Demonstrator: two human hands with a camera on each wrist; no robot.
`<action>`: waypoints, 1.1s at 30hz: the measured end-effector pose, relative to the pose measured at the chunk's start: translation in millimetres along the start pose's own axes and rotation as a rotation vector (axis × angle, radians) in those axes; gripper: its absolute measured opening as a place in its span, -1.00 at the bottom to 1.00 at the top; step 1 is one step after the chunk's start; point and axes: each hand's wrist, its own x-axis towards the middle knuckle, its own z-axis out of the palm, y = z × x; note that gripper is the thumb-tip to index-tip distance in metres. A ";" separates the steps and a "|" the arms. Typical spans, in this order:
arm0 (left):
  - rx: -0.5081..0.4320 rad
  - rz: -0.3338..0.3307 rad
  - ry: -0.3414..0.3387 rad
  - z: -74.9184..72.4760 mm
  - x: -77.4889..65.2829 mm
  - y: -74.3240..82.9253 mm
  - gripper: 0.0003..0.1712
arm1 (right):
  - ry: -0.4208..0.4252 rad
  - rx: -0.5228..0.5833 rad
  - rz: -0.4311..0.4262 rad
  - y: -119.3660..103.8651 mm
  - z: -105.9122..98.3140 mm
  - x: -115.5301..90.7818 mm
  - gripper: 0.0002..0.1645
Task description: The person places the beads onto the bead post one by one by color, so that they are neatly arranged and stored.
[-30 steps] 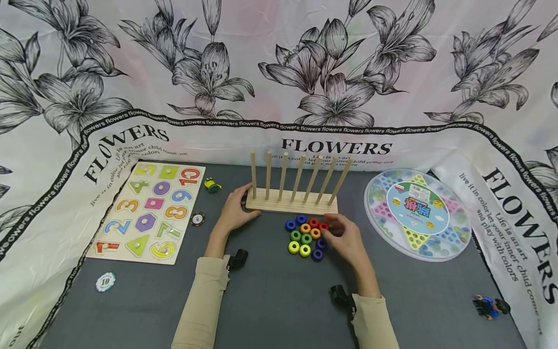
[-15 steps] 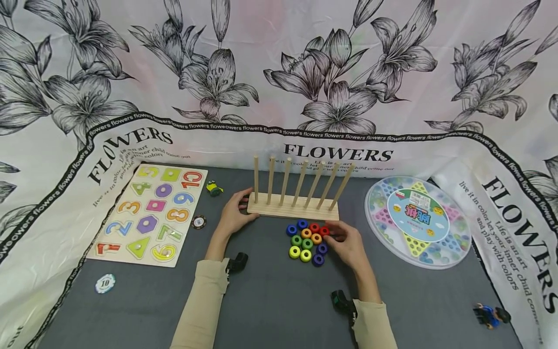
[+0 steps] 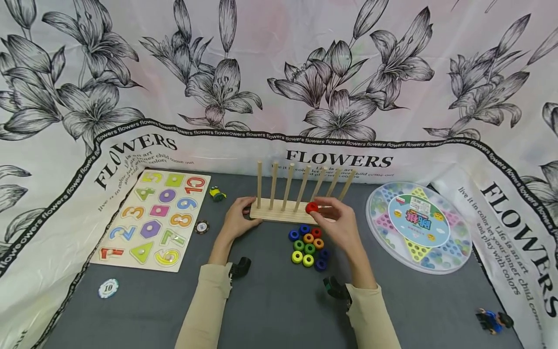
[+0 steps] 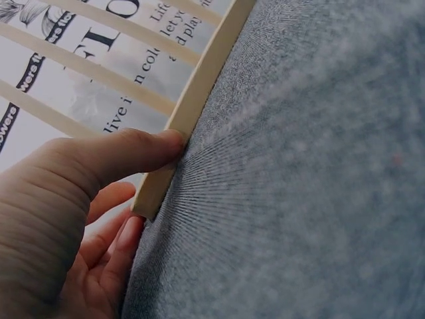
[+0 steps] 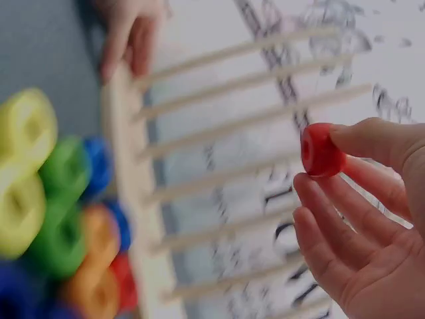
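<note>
- Red ring (image 3: 311, 207), pinched between the thumb and fingertips of my right hand (image 3: 340, 220); my remaining fingers on that side are loosely bent.
- From my head, I see that ring against the right half of the wooden rack (image 3: 276, 215), raised above the grey cloth (image 3: 279, 310); I cannot tell how close it is to the nearest peg.
- My left hand (image 3: 237, 218) grips the rack's left end, thumb against the near edge and fingers bent around the end.
- Seven pale pegs (image 3: 288, 186) stand in a row along the base, bare where I can see them.
- Just on the near side of the rack, towards its right, I have a tight cluster of rings: two blue (image 3: 299, 232) and one red (image 3: 316, 233) along the far side, two orange (image 3: 318, 244) and two green (image 3: 309, 249) in the middle, two yellow (image 3: 308, 261) and two dark blue ones (image 3: 320, 264) nearest me.
- To my left lies a number board (image 3: 126, 254), with a dark chip (image 3: 202, 227) and a small green toy (image 3: 217, 194) off its right edge, and a white chip (image 3: 108, 288) on its near side.
- To my right are a round, clear-rimmed game box (image 3: 418, 220) and, nearer, a small figure (image 3: 494, 321) lying down.
</note>
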 end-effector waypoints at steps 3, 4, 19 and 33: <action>0.003 -0.014 -0.009 -1.1 -0.9 -2.1 -0.24 | 0.010 0.044 -0.038 -19.5 14.3 13.3 -0.62; 0.003 -0.015 -0.009 -1.2 -1.3 -2.7 -0.24 | 0.013 0.054 -0.049 -25.6 19.3 17.4 -0.62; -0.009 0.035 0.022 0.2 -1.5 -5.1 -0.26 | 0.246 0.068 -0.278 -84.6 93.5 64.7 -0.69; -0.010 0.017 0.000 -0.7 3.3 -5.1 -0.24 | 0.344 -0.160 -0.282 -103.6 113.0 77.6 -0.75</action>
